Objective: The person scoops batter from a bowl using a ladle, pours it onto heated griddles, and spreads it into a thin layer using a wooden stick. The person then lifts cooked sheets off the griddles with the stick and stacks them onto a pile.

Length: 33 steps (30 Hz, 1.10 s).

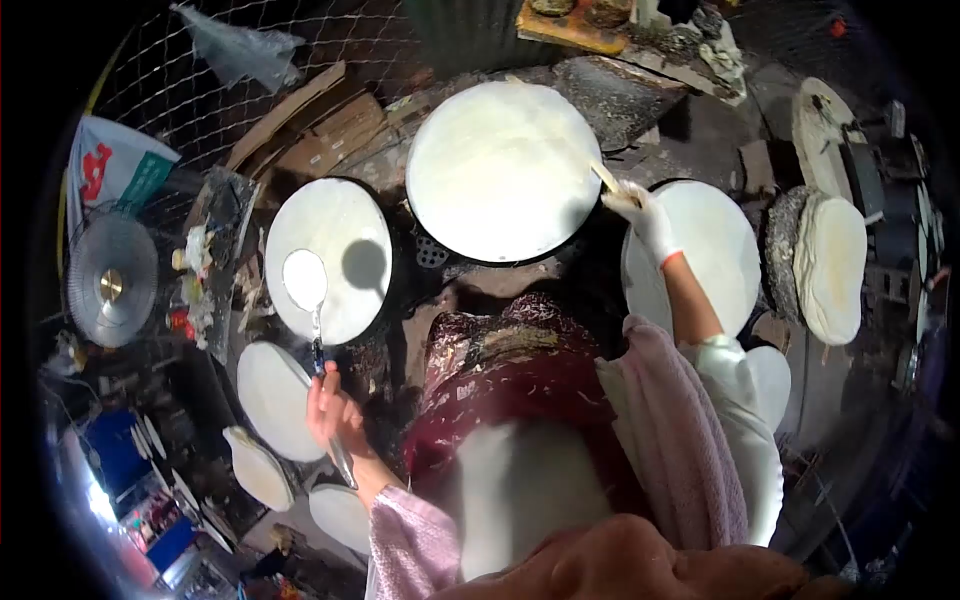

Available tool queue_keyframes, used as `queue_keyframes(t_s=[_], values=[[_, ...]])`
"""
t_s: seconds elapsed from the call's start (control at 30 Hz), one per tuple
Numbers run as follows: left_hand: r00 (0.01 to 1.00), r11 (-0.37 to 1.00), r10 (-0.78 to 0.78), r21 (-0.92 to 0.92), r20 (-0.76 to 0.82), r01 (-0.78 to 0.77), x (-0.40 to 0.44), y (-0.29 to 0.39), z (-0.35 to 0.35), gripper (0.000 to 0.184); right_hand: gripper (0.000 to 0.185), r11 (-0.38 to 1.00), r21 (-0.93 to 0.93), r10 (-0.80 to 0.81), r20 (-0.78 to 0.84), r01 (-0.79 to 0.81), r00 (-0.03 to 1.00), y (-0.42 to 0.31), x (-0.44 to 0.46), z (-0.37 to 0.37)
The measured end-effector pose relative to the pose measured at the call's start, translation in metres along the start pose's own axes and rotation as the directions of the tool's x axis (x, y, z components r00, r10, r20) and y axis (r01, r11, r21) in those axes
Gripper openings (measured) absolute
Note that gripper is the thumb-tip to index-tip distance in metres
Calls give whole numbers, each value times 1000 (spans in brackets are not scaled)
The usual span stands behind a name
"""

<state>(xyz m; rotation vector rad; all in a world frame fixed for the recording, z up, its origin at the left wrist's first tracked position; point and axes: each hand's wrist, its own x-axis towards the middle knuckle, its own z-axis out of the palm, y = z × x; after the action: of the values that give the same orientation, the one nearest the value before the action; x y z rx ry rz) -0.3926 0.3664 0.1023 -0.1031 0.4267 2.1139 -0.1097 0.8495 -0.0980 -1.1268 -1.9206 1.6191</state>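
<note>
My left hand [335,408] is closed around the handle of a ladle [304,280], whose round bowl looks filled with something white. The bowl hangs over the left round plate [350,310], which has a white layer on it and a dark round shadow. My right hand [645,222], in a white glove, grips a pale, flat wooden scraper [605,177]. The scraper's tip meets the right rim of the large middle round plate [500,170], coated in a creamy white layer. Below the gloved wrist lies another white-coated round plate [715,260].
Stacked pale round sheets [832,268] stand at the far right. More white round plates [278,400] sit at lower left. A fan [112,280] stands at the left edge, and cardboard [325,135] leans behind the left plate. An orange board [570,30] lies at the back.
</note>
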Motion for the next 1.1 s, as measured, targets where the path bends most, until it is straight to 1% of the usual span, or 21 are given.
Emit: queue_keyframes(t_s=[0.03, 0.07, 0.1, 0.17, 0.2, 0.23, 0.37, 0.4, 0.53, 0.63, 0.7, 0.77, 0.8, 0.83, 0.87, 0.9, 0.93, 0.97, 1.0, 1.03, 1.1], values=[[999, 998, 36, 49, -14, -35, -5, -7, 2, 41, 35, 993, 114, 0, 41, -5, 999, -5, 24, 4], [967, 972, 119, 223, -223, -68, -11, -16, 18, 36, 58, 950, 307, -66, 43, 49, 997, -4, 48, 14], [962, 979, 131, 187, -241, -87, -16, -17, 18, 36, 61, 914, 406, -52, 45, 29, 998, -3, 64, 20], [948, 986, 152, 110, -280, -126, -29, -19, 15, 37, 71, 983, -123, -144, -76, 134, 987, -22, 88, 31], [992, 992, 110, -60, -55, -113, -32, -21, 11, 43, 75, 920, -369, -183, -111, 131, 977, -35, 96, 36], [989, 989, 127, -61, -73, -132, -38, -21, 10, 43, 78, 822, -561, -190, -111, 97, 975, -46, 99, 39], [989, 990, 142, -15, -36, -143, -51, -20, 9, 42, 62, 860, -507, -145, -138, 56, 980, -118, 67, 66], [986, 988, 157, 1, -61, -157, -54, -16, 2, 42, 54, 831, -530, -299, -167, 170, 940, -121, 60, 75], [980, 988, 154, 2, -129, -155, -63, 3, -13, 40, 49, 858, -426, -386, -166, 287, 907, -170, 22, 100], [982, 989, 130, 82, -134, -120, -63, 19, -27, 39, 49, 900, -225, -419, -202, 374, 885, -193, 2, 108], [979, 983, 114, 164, -170, -86, -59, 30, -30, 37, 37, 956, 29, -282, -205, 293, 937, -238, -28, 107], [972, 959, 103, 281, -210, -41, -55, 37, -34, 36, 30, 900, 314, -237, -231, 303, 944, -252, -44, 94], [980, 954, 44, 300, -196, 17, -52, 45, -41, 35, 24, 933, 244, -195, -277, 265, 941, -264, -63, 80], [875, 912, 155, 407, -459, 52, -49, 40, -23, 36, 23, 975, 196, -37, -301, 100, 953, -282, -92, 64], [875, 881, 216, 474, -433, 16, -49, 41, -46, 38, 25, 973, 208, -22, -331, 95, 943, -274, -108, 42], [992, 958, -82, 267, -92, 104, -43, 55, -75, 41, 26, 972, 218, -7, -363, 92, 932, -262, -122, 12], [979, 956, -199, 213, -36, 202, -38, 58, -83, 43, 26, 961, 272, 52, -317, 39, 947, -255, -142, -18], [967, 950, -250, 183, -42, 253, -35, 51, -69, 44, 25, 980, 195, 44, -393, 37, 919, -256, -163, -42], [950, 929, -300, 250, 83, 271, -30, 48, -74, 43, 25, 989, 140, 105, -403, -52, 909, -254, -184, -75], [951, 931, -298, 246, 81, 270, -32, 42, -76, 41, 24, 985, 92, 169, -402, -144, 900, -248, -206, -112], [976, 927, -150, 320, -157, 194, -25, 48, -52, 41, 24, 998, -43, 29, -458, -54, 889, -243, -233, -164]])
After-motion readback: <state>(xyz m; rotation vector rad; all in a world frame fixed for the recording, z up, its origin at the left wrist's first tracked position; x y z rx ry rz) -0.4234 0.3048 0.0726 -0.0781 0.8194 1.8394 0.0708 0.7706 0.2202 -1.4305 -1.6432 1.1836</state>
